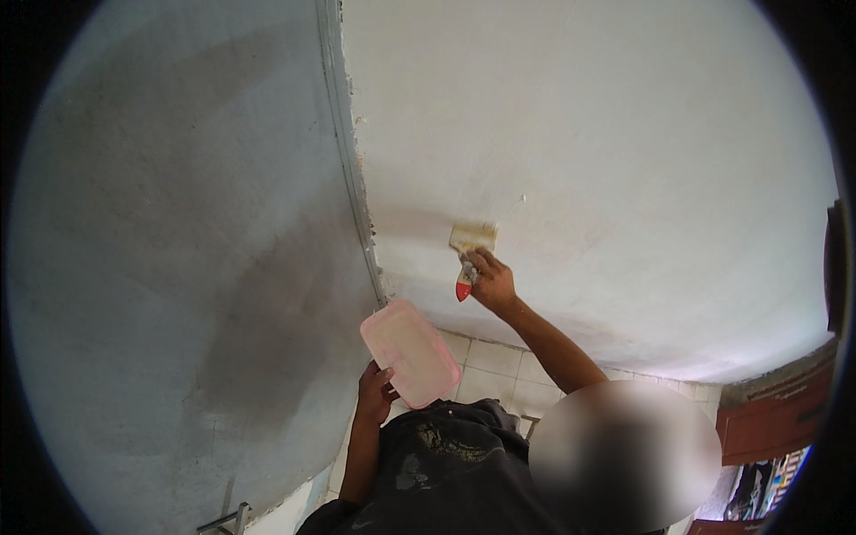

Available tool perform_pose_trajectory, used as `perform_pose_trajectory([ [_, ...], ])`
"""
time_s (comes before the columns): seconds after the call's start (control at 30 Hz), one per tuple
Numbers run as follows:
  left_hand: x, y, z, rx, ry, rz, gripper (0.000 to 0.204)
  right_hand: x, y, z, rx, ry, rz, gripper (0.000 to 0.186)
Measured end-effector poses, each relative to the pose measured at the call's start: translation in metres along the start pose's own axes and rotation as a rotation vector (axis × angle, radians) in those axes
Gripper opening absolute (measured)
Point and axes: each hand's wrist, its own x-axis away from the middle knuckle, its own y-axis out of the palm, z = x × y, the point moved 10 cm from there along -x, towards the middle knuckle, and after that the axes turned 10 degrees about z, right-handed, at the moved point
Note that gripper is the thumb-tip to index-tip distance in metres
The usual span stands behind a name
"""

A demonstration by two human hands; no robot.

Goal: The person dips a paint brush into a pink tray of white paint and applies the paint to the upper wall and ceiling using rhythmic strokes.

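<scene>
My left hand (375, 392) grips the near left edge of a pink rectangular plastic tub (437, 337), with the thumb over its rim. Pale, whitish paint (410, 355) covers the tub's inside. Higher up and to the right, my right hand (489, 278) is closed round a flat paintbrush (473, 235). Its wide, cream-stained bristles point away from me and appear to touch the off-white wall (624, 152). The red end of the handle (463, 292) sticks out below my fingers. White smears mark those fingers.
A grey wall (178, 223) with darker patches rises on the left. A rough-edged strip (343, 134) runs down the corner. Pale floor tiles (492, 358) lie below. Reddish-brown wooden pieces (776, 419) stand at right, a metal frame (230, 520) at lower left. A blurred patch hides the lower right.
</scene>
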Motion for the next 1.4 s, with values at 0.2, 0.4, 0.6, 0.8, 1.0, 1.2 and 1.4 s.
perform_pose_trajectory([
  [0.2, 0.003, -0.015, -0.004, 0.010, 0.010, 0.043, 0.056, -0.022, -0.009, 0.035, -0.122, 0.376, -0.078, 0.025],
  [0.4, 0.012, -0.005, 0.003, -0.085, 0.022, 0.006, 0.082, -0.130, -0.140, 0.040, -0.048, 0.252, 0.242, 0.028],
  [0.6, 0.007, 0.006, 0.000, -0.008, 0.025, -0.007, 0.060, -0.103, -0.134, 0.019, 0.024, 0.087, 0.327, 0.038],
  [0.8, 0.004, 0.010, 0.000, -0.063, 0.015, -0.052, 0.064, 0.021, -0.002, 0.005, -0.093, 0.075, -0.083, 0.036],
  [1.0, 0.001, -0.005, -0.006, -0.026, -0.003, -0.011, 0.062, -0.035, -0.019, 0.032, -0.174, 0.359, -0.088, 0.027],
  [1.2, 0.004, -0.003, -0.004, -0.051, 0.023, -0.016, 0.063, -0.150, -0.120, 0.053, -0.105, 0.201, 0.200, 0.019],
  [1.4, 0.006, 0.005, 0.000, -0.040, 0.025, -0.025, 0.063, -0.180, -0.208, 0.029, 0.068, 0.036, 0.451, 0.034],
])
